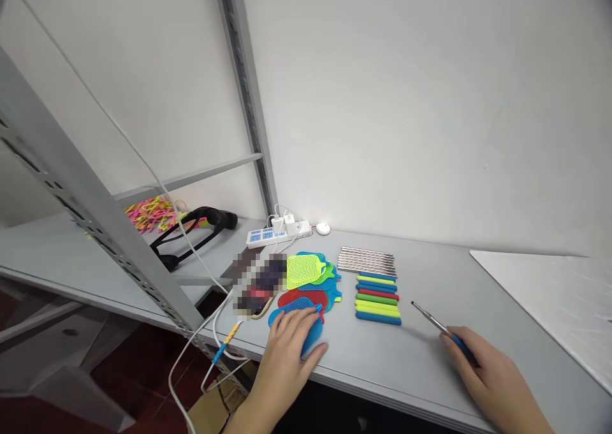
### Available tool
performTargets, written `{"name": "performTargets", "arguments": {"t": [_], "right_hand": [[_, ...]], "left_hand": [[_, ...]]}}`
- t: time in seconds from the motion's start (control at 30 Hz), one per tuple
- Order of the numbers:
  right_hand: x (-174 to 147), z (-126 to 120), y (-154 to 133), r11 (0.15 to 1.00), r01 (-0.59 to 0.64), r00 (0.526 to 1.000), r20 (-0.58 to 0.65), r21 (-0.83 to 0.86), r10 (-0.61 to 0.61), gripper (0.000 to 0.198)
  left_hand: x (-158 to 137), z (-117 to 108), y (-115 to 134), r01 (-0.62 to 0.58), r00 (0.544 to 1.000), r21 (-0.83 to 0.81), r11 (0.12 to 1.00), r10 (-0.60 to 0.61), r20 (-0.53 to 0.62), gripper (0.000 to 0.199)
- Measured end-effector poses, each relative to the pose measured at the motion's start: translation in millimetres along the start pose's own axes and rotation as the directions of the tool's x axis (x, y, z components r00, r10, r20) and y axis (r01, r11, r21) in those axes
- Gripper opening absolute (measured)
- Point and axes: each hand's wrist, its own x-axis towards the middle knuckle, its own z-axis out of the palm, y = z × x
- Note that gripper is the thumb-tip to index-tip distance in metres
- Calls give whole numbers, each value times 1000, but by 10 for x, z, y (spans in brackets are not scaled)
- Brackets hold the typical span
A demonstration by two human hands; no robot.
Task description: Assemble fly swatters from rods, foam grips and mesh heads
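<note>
My right hand (482,370) is wrapped round the blue handle (463,350) of a thin metal telescopic rod (430,318), whose bare tip points up and left. My left hand (289,357) lies over blue perforated fly swatter heads (297,305) near the front edge, fingers stretched and thumb apart. Beyond its fingertips is a loose pile with a red swatter head (308,299) and a yellow-green swatter head (303,271). Between the hands lies a column of coloured handle grips (377,299) in blue, yellow, red and green. Behind them several silver rods (366,260) lie side by side.
A phone (261,290), partly pixelated, lies left of the pile with white cables nearby. A power strip (280,233) and a round white device (323,229) sit by the wall. Grey shelf posts (248,90) stand left; a white sheet (549,294) lies right.
</note>
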Motion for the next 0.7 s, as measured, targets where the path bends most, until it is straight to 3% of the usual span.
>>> {"name": "performTargets", "arguments": {"t": [0.23, 0.37, 0.47, 0.53, 0.63, 0.7], "right_hand": [[-11, 23, 30, 998, 49, 998, 32, -37, -47, 22], [-29, 9, 4, 995, 83, 996, 28, -47, -82, 17], [-48, -11, -67, 981, 191, 981, 40, 13, -191, 14], [-76, -25, -141, 966, 246, 969, 15, 79, -248, 13], [-162, -55, -273, 956, 157, 985, -104, 246, -136, 17], [-244, -98, -354, 913, 62, 991, -136, 403, -7, 24]], "left_hand": [[-12, 41, -14, -212, 976, -2, 977, 212, -55, 21], [24, 34, 72, -351, 903, 49, 935, 352, -245, 26], [89, 38, 242, -388, 846, 28, 921, 368, -386, 28], [160, 68, 427, -439, 816, -3, 898, 398, -420, 29], [309, 150, 795, -571, 759, -50, 819, 504, -411, 24], [410, 201, 1048, -637, 706, -109, 763, 522, -478, 14]]}}
